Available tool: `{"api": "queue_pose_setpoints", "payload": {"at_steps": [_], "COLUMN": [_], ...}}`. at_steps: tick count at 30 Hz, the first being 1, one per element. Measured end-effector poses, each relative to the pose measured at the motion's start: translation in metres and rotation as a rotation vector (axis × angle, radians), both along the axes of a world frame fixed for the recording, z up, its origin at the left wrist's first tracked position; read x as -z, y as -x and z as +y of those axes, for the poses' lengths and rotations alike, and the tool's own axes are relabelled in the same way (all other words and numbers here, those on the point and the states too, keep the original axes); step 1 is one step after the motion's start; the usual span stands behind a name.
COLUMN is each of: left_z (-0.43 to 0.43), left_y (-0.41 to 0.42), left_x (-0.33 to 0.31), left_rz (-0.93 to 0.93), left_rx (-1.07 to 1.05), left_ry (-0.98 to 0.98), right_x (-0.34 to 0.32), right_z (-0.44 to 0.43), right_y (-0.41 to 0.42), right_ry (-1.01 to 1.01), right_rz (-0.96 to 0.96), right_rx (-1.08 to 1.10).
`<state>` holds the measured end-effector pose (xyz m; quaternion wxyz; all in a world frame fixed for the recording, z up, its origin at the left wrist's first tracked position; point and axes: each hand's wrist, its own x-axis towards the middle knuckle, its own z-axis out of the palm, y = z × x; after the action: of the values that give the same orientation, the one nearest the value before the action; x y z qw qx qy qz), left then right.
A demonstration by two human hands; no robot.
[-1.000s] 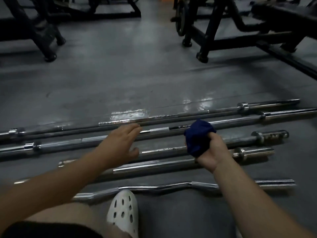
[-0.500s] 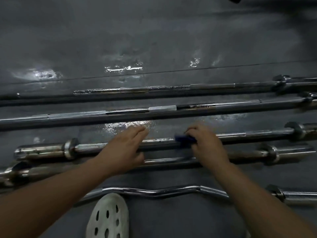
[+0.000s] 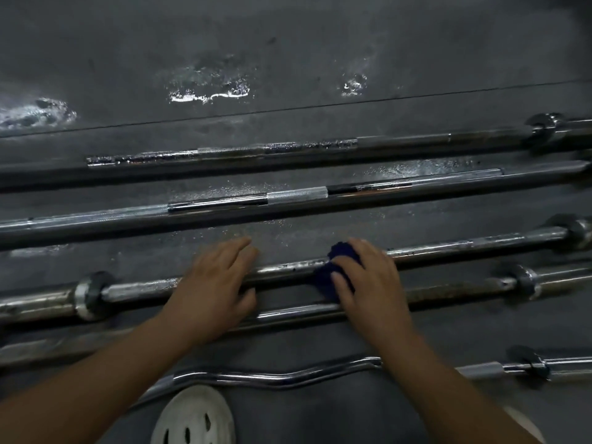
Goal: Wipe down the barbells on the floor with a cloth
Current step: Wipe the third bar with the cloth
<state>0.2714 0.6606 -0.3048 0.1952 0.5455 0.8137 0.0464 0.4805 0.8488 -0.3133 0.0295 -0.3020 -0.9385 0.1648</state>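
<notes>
Dark rubber gym floor (image 3: pixel 288 59), wet shiny patches on it, five barbells lying in rows across it, white clog (image 3: pixel 195 418) at the bottom edge. My right hand (image 3: pixel 368 283) presses the blue cloth (image 3: pixel 333 277) onto the shaft of the third barbell (image 3: pixel 448 248), fingers curled over the wad, thumb on the near side; cloth mostly hidden under my palm. My left hand (image 3: pixel 214 283) lies flat across the same bar to the left of the cloth, fingers straight and close together, thumb out toward the fourth barbell (image 3: pixel 294 312). Handling guess: steel bar is heavy and rigid, it will roll before it lifts, so the left hand pinning it makes sense. Chrome looks pitted and maybe damp, likely slick. Cloth is soft and light, bunches easily, so keep it wrapped round the shaft and slide along, not over the collars. Far two barbells (image 3: pixel 288 200) and the curl bar (image 3: pixel 272 376) nearest me are untouched right now. Versus half a second ago: the view has closed in on the bars, my right hand has rolled over the bar so more cloth shows, and the left hand has settled lower on it.
</notes>
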Motion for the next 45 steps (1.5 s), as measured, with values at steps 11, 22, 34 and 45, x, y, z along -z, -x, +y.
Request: {"api": "queue_pose_setpoints", "payload": {"at_steps": [11, 22, 34, 45], "left_z": [-0.035, -0.050, -0.025, -0.030], "left_y": [-0.021, -0.024, 0.012, 0.006], "left_x": [-0.004, 0.020, 0.023, 0.022], "left_rz": [0.060, 0.072, 0.130, 0.133], "left_rx": [-0.049, 0.021, -0.065, -0.115], "left_ry": [0.000, 0.033, 0.060, 0.003], "right_x": [0.020, 0.023, 0.025, 0.018], "right_z": [-0.022, -0.012, 0.019, -0.013], "right_y": [0.025, 0.007, 0.057, 0.077], "right_ry": [-0.006, 0.099, 0.042, 0.048], "right_rz": [0.040, 0.094, 0.247, 0.193], "right_rx": [0.028, 0.298, 0.530, 0.406]}}
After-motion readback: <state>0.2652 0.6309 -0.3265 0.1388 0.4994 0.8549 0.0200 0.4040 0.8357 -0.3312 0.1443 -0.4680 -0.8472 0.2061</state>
